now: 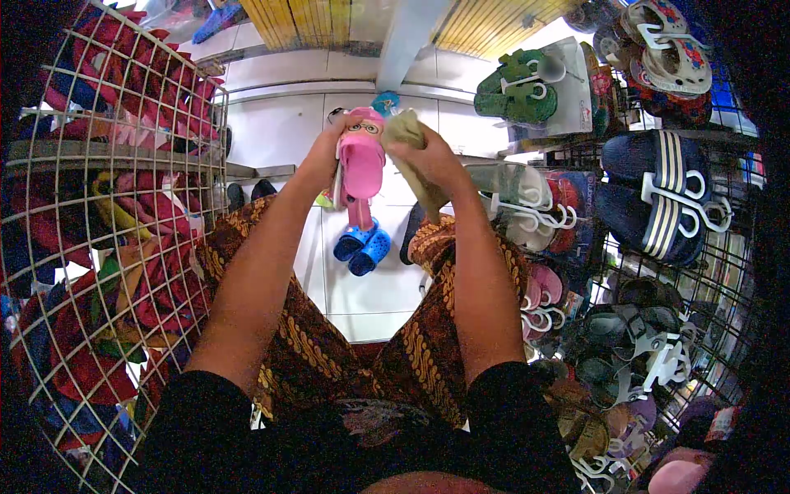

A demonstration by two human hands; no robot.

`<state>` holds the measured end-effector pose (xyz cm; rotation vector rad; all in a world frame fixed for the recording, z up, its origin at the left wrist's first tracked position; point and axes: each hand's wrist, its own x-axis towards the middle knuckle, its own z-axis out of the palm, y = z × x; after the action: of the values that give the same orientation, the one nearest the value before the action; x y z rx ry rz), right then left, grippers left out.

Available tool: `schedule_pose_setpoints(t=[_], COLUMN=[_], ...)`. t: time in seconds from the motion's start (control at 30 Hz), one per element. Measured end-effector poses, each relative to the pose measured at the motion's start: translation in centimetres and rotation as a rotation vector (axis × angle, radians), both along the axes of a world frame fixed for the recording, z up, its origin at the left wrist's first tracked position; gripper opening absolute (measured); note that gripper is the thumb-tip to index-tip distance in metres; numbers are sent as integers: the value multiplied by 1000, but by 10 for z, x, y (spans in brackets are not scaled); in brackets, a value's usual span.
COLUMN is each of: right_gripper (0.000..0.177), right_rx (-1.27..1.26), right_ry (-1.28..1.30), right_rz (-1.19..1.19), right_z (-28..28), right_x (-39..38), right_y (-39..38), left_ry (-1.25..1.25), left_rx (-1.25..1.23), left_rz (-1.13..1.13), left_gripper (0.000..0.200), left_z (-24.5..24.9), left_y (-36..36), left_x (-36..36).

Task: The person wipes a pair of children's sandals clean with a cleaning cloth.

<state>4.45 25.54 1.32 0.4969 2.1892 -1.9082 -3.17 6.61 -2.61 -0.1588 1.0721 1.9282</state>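
My left hand (326, 154) grips a pink clog (361, 167) by its side, out in front of my knees. A cartoon face with glasses decorates the clog. In my right hand (434, 162) is a bunched olive-beige cloth (405, 132), close beside the clog's right edge, with its end hanging below the hand. Part of another pink item (360, 212) shows under the clog. On the white tile floor below sits a pair of blue clogs (362, 249) with holes in the uppers. A small blue object (385, 102) appears just behind the clog and cloth.
A wire grid rack (123, 152) with red and dark goods behind it stands to my left. Along the right, another rack carries green sandals (520, 89), navy striped slides (656, 198) and black sandals (613, 350) on white hangers. A pale post (409, 49) rises ahead.
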Motion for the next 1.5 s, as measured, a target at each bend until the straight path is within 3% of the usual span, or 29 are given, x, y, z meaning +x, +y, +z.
schedule_pose_setpoints(t=[0.03, 0.13, 0.27, 0.3, 0.37, 0.43, 0.67, 0.77, 0.87, 0.9, 1.0, 1.1, 1.2, 1.23, 1.4, 1.5], right_gripper=[55, 56, 53, 54, 55, 56, 53, 56, 58, 58, 56, 55, 56, 72, 73, 70], right_rx=[27, 165, 52, 32, 72, 112, 16, 34, 23, 64, 66, 58, 39, 114, 174, 132], right_ry=[-49, 4, -118, -44, -11, -91, -7, -28, -29, -37, -45, -94, -27, -118, -90, -34], right_rz=[57, -80, -55, 63, 27, -72, 21, -54, -3, 3, -33, -72, 64, 26, 67, 66], right_z=[0, -3, 10, -8, -11, 4, -7, -3, -3, -15, -7, -3, -19, -29, -33, -18], right_x=[1, -4, -5, -2, -3, -4, -4, -6, -3, -2, -4, -5, -1, -3, -5, -2], right_y=[2, 4, 3, 8, 7, 4, 2, 9, 6, 6, 6, 10, 11, 13, 10, 7], left_ry=[-6, -9, -19, -8, 59, 62, 108, 74, 67, 219, 70, 12, 180, 81, 96, 39], left_rx=[-5, -31, -47, -18, -7, -30, 14, -112, -24, -104, -12, -55, -40, -39, -57, -49], left_rz=[-2, -31, -46, -12, 82, -1, 109, -46, 7, 109, -55, -46, 120, 90, 64, 77], left_gripper=[41, 41, 40, 40, 39, 44, 39, 39, 39, 38, 38, 37, 37, 48, 48, 42], left_z=[-1, 1, 10, 6, 6, 0, -5, 16, 7, 4, -5, 11, -33, -5, -25, -5], left_y=[1, 2, 2, 2, 2, -1, -3, -1, 0, -1, -3, 1, -2, 2, -1, 0], left_x=[-1, 1, 5, 2, 3, 1, 1, 6, 1, 8, 0, 6, -5, -4, -4, 1])
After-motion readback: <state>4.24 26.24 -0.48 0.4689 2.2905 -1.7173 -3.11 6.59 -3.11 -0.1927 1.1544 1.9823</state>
